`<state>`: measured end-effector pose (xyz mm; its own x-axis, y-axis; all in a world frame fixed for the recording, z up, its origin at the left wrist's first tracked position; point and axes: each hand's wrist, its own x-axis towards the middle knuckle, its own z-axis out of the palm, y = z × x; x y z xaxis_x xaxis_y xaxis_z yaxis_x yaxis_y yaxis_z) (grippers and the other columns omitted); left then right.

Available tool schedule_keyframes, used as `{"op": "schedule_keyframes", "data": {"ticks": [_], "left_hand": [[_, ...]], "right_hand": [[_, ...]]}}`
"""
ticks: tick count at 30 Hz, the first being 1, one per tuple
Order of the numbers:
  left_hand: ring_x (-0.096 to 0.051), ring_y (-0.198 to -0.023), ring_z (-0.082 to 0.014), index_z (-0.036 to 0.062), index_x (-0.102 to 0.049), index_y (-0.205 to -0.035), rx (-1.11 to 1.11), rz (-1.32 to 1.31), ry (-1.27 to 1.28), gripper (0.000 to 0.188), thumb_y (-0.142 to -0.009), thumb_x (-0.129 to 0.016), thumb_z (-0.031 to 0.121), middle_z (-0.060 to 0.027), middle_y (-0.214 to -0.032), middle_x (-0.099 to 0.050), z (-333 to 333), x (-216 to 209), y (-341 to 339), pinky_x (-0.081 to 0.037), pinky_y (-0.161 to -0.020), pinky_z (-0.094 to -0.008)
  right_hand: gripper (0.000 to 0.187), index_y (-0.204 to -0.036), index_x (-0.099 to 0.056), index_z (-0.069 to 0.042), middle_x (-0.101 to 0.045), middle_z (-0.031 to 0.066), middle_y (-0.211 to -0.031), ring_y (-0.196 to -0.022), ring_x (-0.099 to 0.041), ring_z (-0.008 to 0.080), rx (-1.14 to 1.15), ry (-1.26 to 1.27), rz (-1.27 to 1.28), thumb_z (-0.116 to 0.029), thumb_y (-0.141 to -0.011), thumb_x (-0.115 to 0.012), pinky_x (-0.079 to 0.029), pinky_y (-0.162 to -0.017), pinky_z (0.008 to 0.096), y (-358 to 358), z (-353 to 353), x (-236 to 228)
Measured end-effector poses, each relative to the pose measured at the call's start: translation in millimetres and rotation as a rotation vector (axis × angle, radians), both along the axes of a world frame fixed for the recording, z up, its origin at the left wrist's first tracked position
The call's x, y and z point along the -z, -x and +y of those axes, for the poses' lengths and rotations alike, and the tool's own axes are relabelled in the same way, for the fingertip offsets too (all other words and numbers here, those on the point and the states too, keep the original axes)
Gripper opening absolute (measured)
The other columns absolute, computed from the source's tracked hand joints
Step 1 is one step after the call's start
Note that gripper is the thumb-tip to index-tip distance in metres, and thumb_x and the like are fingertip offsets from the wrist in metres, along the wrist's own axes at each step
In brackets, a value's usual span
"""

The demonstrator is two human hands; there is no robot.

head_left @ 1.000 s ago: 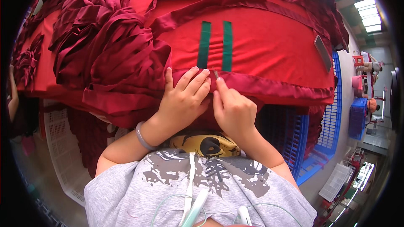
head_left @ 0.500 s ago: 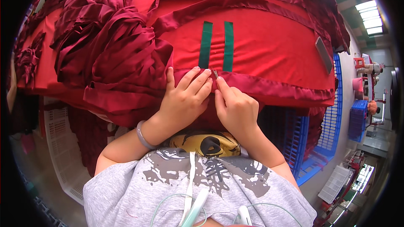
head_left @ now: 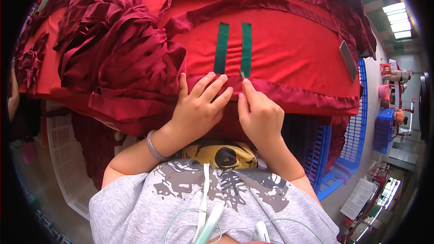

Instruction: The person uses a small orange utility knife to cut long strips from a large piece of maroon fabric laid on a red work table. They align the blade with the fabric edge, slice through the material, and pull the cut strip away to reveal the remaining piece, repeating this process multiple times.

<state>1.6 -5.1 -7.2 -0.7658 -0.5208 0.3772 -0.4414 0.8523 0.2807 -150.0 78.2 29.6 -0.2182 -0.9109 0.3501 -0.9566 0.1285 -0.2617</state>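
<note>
- Right hand (head_left: 262,116): thumb and forefinger pinch a small metal tool (head_left: 242,75); its tip points away from the person, at the near end of the right green strip (head_left: 246,47).
- Left hand (head_left: 196,106): fingers spread and pressed flat, gripping nothing, on the dark red band (head_left: 294,91) that runs beneath both hands.
- Left green strip (head_left: 221,47): just beyond the left fingertips, roughly parallel to the right one.
- Risk, snag: the tool's tip could catch the band or the red cover if the pinch tilts or presses too hard.
- Risk, shift: the band could slip out of line if the left fingers lift, or if the cloth heap (head_left: 122,54) left of them drags on it.
- Surface: the red cover (head_left: 289,49) spreads beyond the fingers, wrinkled between the green strips; a phone (head_left: 347,58) lies far right of them near the edge.
- Room: a white basket (head_left: 68,153) stands below left of the hands, a blue basket (head_left: 355,126) below right; farther right are a red stool (head_left: 385,68) and ceiling lights (head_left: 397,18).
- Far left: another person's arm (head_left: 12,95) shows.
</note>
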Motion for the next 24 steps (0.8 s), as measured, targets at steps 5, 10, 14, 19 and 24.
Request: {"op": "schedule_keyframes", "data": {"ticks": [5,10,14,19,24], "left_hand": [[-0.055,-0.113,-0.0183,0.0189,-0.066,-0.114,-0.058,0.082,0.024,0.032,-0.082,-0.065,0.024,0.0023,-0.115,-0.064,-6.0,-7.4,8.9,-0.005,-0.112,-0.0646],[-0.057,-0.095,-0.0157,0.0179,-0.069,-0.101,-0.108,0.022,-0.011,0.018,-0.085,-0.066,0.025,0.0047,-0.092,-0.062,-20.2,-17.9,31.0,-0.009,-0.112,-0.0620],[-0.058,-0.090,-0.0162,0.0166,-0.070,-0.086,-0.170,0.072,-0.013,0.007,-0.083,-0.068,0.022,0.0045,-0.085,-0.060,-24.1,-17.5,38.9,-0.016,-0.110,-0.0625],[-0.058,-0.091,-0.0186,0.0144,-0.066,-0.083,-0.147,0.165,-0.087,0.005,-0.083,-0.067,0.019,0.0029,-0.086,-0.060,-28.3,-13.0,32.8,-0.024,-0.108,-0.0600],[-0.059,-0.092,-0.0202,0.0113,-0.066,-0.085,-0.095,0.226,-0.171,0.005,-0.081,-0.069,0.013,-0.0001,-0.086,-0.061,-34.4,-10.1,26.0,-0.029,-0.106,-0.0546]], "right_hand": [[0.028,-0.110,-0.068,-0.002,-0.062,0.0073,-0.065,-0.053,-0.062,0.0220,-0.006,-0.017,-0.127,-0.016,-0.085,-0.064,-0.047,-0.048,0.0334,3.6,4.5,5.3],[0.029,-0.111,-0.067,-0.002,-0.064,0.0089,-0.067,-0.055,-0.063,0.0229,0.015,-0.015,-0.174,-0.016,-0.085,-0.064,-0.048,-0.049,0.0340,3.5,7.4,6.9],[0.029,-0.111,-0.067,-0.002,-0.064,0.0092,-0.067,-0.055,-0.063,0.0230,0.012,-0.010,-0.185,-0.016,-0.086,-0.063,-0.048,-0.050,0.0337,3.6,7.1,7.3],[0.029,-0.111,-0.067,-0.002,-0.064,0.0089,-0.067,-0.054,-0.063,0.0226,0.007,0.013,-0.200,-0.015,-0.085,-0.063,-0.048,-0.049,0.0340,4.7,7.4,9.8],[0.029,-0.110,-0.067,-0.002,-0.061,0.0071,-0.064,-0.051,-0.060,0.0210,-0.015,0.033,-0.183,-0.014,-0.084,-0.065,-0.046,-0.047,0.0332,0.6,9.5,6.3]]}}
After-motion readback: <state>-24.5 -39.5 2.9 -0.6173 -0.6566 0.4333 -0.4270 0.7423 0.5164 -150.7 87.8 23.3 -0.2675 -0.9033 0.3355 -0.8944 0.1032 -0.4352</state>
